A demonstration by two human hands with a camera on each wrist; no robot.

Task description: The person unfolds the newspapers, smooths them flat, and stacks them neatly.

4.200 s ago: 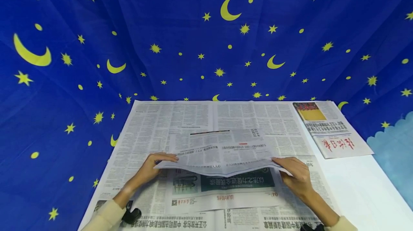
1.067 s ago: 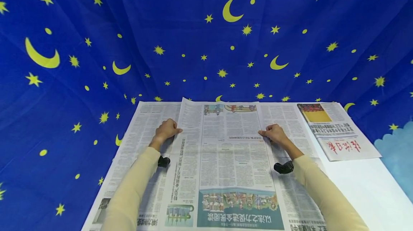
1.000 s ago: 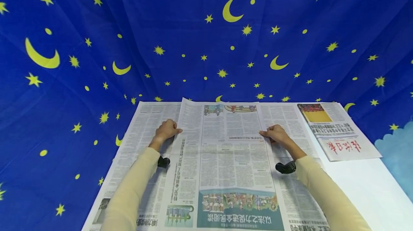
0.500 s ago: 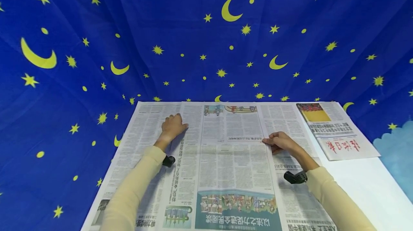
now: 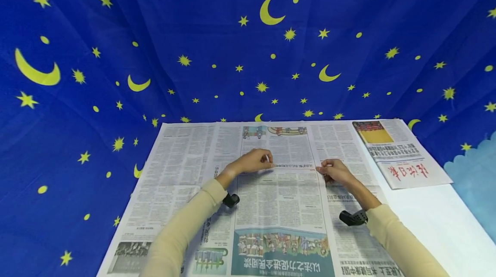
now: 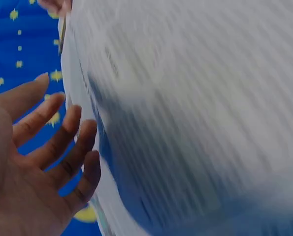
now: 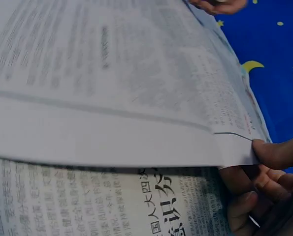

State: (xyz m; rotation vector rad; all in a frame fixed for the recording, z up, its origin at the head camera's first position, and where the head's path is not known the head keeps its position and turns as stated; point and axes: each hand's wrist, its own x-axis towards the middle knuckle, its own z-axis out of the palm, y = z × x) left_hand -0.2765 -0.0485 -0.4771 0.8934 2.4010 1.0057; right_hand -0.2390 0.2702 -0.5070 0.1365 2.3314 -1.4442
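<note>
A newspaper sheet (image 5: 279, 199) with a green-blue illustrated banner lies in the middle, over larger spread newspaper. My right hand (image 5: 338, 172) pinches its right edge between thumb and fingers; in the right wrist view the thumb (image 7: 279, 151) is on top and that edge stands off the newsprint below. Above the upper half of the sheet is my left hand (image 5: 253, 161). The left wrist view shows this hand (image 6: 43, 162) with its fingers relaxed and apart, holding nothing, beside the blurred newsprint.
A folded newspaper (image 5: 403, 156) with red characters lies at the right of the white table (image 5: 445, 229). Spread newspaper (image 5: 166, 169) covers much of the table. A blue curtain (image 5: 217, 32) with yellow moons and stars hangs behind and to the left.
The sheet, earlier held folded up by both hands, now lies unfolded toward the back. My left hand has let go of its left edge and moved right. My right hand keeps its pinch.
</note>
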